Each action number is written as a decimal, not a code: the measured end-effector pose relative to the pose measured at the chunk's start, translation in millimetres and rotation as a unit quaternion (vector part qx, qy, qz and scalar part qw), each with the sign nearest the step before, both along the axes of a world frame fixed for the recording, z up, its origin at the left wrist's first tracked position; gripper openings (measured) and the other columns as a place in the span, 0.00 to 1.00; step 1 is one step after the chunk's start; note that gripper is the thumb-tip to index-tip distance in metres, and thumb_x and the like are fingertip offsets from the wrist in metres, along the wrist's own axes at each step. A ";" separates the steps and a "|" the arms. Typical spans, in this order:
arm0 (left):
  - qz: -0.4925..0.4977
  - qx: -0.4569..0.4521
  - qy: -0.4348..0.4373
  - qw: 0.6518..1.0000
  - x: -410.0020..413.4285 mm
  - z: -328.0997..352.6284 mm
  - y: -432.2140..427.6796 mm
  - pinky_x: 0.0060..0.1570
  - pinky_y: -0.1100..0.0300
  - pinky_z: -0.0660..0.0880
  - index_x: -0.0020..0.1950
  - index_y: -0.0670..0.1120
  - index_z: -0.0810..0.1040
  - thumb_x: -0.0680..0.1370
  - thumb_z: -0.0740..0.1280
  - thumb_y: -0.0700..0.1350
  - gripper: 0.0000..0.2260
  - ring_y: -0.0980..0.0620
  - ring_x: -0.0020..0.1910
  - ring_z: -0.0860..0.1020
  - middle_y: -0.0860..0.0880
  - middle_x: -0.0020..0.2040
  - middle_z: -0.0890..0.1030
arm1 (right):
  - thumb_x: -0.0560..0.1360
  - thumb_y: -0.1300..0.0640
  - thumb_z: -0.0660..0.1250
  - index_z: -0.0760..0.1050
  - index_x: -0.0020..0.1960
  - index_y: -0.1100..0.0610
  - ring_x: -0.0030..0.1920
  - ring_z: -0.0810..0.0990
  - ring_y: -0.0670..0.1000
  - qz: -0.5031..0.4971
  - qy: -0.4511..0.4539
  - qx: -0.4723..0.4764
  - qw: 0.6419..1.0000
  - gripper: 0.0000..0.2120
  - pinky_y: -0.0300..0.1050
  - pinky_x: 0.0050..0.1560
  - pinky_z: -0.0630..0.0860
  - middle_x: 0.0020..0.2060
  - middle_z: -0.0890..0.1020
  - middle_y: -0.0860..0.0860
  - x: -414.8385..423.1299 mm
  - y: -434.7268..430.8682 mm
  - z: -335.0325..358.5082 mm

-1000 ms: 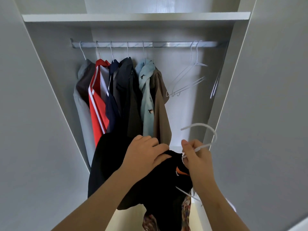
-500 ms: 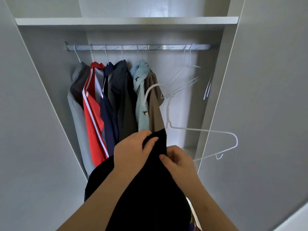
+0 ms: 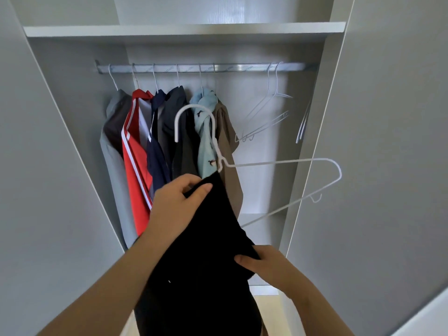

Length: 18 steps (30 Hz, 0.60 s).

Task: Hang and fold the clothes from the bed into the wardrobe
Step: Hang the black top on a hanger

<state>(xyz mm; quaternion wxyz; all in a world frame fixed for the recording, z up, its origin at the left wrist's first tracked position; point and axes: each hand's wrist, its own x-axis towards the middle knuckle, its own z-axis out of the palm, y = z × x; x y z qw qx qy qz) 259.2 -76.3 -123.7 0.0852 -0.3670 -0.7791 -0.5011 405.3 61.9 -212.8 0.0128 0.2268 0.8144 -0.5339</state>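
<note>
A black garment (image 3: 201, 258) hangs in front of me, half on a white wire hanger (image 3: 286, 163) whose hook rises before the hung clothes and whose right arm sticks out bare. My left hand (image 3: 177, 204) grips the garment's top near the hanger's neck. Lower down, my right hand (image 3: 266, 265) pinches the black cloth at its right edge. Behind them the wardrobe rail (image 3: 203, 67) carries several hung garments (image 3: 155, 146) on its left half.
Two empty wire hangers (image 3: 266, 115) hang on the rail's right part, and more hangers (image 3: 303, 124) lean by the right wall. A shelf (image 3: 184, 30) runs above the rail. Open wardrobe doors (image 3: 392, 166) flank me on both sides.
My right hand slid down from the garment's top to its lower right edge. The hanger rose and came nearer, my left hand still at the top.
</note>
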 end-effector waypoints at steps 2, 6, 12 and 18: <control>-0.004 -0.013 0.019 1.000 -10.6 7.7 -10.7 0.38 0.78 0.68 0.37 0.61 0.76 0.73 0.69 0.49 0.08 0.66 0.38 0.76 0.63 0.39 0.79 | 0.75 0.44 0.64 0.78 0.46 0.55 0.39 0.77 0.44 -0.018 -0.058 0.081 0.995 0.14 0.35 0.46 0.69 0.35 0.77 0.45 8.5 7.8 -5.3; -0.009 -0.030 0.050 0.998 -23.6 19.8 -26.6 0.39 0.80 0.68 0.38 0.64 0.75 0.73 0.69 0.49 0.10 0.66 0.39 0.77 0.65 0.38 0.79 | 0.74 0.39 0.61 0.72 0.41 0.43 0.48 0.74 0.45 -0.017 -0.092 0.240 0.966 0.09 0.44 0.56 0.63 0.35 0.73 0.39 10.7 11.3 -12.2; -0.031 -0.103 0.106 0.988 -33.1 32.6 -46.2 0.40 0.66 0.75 0.39 0.57 0.80 0.73 0.69 0.49 0.03 0.60 0.39 0.78 0.57 0.35 0.81 | 0.73 0.37 0.61 0.73 0.60 0.41 0.72 0.56 0.53 -0.052 -0.109 0.394 0.911 0.18 0.54 0.69 0.51 0.69 0.65 0.37 13.0 16.6 -17.4; -0.028 -0.134 0.157 0.978 -40.5 38.0 -62.1 0.43 0.71 0.72 0.44 0.47 0.83 0.73 0.70 0.45 0.04 0.61 0.43 0.77 0.57 0.36 0.81 | 0.77 0.40 0.57 0.70 0.63 0.40 0.74 0.53 0.54 -0.083 -0.089 0.461 0.879 0.16 0.53 0.71 0.50 0.69 0.64 0.38 9.9 18.1 -12.1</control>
